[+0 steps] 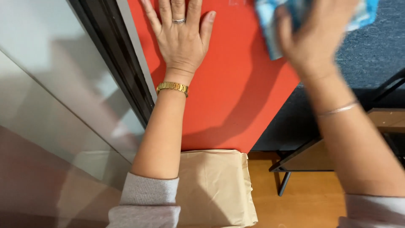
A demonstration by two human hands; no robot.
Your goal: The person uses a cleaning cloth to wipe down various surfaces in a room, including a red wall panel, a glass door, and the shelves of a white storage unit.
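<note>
Even, bright indoor light filled the scene. The left hand (181, 40) was sharp and threw a soft shadow down and right across the red panel (236, 97). The right hand (314, 36) and its blue cloth (270, 25) were smeared by motion blur. Pale reflections washed over the glass (55, 97).

blue-white cloth (270, 25) | crumpled, blurred | pressed on upright red panel (236, 93), upper right edge

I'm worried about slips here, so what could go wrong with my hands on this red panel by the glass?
The right hand wipes fast with the blue cloth near the red panel edge, so it may slide off. The left hand leans flat beside the glass; its ring might scratch the panel.
</note>
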